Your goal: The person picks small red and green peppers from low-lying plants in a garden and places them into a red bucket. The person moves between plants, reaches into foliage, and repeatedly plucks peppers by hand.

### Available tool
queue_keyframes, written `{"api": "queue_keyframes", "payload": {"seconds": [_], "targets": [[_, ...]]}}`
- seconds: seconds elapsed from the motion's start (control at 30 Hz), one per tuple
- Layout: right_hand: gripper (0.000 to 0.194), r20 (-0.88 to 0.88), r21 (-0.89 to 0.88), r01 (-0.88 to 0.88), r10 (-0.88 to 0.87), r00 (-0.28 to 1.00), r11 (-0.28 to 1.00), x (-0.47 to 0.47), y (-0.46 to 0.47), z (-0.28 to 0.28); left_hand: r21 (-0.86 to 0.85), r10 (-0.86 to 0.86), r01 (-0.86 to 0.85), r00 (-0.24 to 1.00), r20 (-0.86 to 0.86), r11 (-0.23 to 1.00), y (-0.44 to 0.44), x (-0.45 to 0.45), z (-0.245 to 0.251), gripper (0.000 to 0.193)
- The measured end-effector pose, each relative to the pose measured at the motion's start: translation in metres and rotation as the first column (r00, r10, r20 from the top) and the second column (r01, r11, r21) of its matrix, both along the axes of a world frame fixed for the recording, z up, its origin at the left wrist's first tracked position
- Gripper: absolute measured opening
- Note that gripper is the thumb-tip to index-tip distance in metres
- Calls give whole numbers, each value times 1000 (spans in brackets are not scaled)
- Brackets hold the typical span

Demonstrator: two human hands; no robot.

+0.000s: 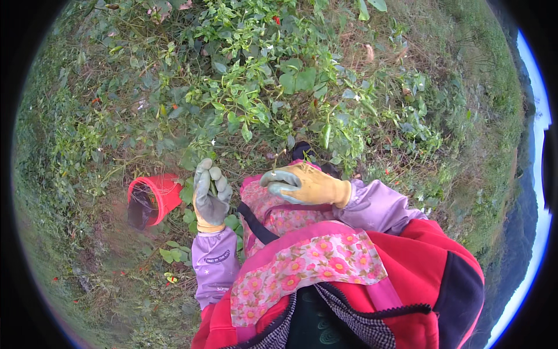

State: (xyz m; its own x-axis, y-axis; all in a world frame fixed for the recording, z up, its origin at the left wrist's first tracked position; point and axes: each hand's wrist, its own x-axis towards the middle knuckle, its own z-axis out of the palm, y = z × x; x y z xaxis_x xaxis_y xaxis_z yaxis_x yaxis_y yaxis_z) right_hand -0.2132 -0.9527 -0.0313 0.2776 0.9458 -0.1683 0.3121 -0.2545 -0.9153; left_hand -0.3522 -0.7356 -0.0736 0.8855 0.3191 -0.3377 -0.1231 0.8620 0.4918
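Note:
My left hand (211, 194), in a yellow work glove with a grey palm, is palm up with curled fingers around a slim green chili pepper (213, 187). My right hand (305, 183), in a matching glove, is at the centre, its thumb and fingers together near a thin stem (274, 163); whether it grips the stem cannot be told. Just beyond both hands grow leafy chili plants (248, 96) with white flowers, green pods (326, 135) and a few red ones (276, 20). A red plastic bucket (168, 196) with a dark lining lies tilted left of my left hand.
Weeds and dry grass (117, 244) cover the ground around the bucket, with small red peppers (170, 281) among them. A dark shoe (301, 150) shows beyond my right hand, under the plants. A floral apron (305, 261) covers my front. A hillside and sky lie far right.

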Motion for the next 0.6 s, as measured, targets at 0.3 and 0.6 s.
{"api": "queue_keyframes", "payload": {"seconds": [0.3,0.6], "targets": [[28,-114,229,826,-828,549,516,57,-34,-2,301,-655,589,726,211,750,-48,164,20,38],[42,572,-321,747,-509,643,583,69,-70,-68,282,-407,521,833,-374,806,-97,198,-59,24]]}}
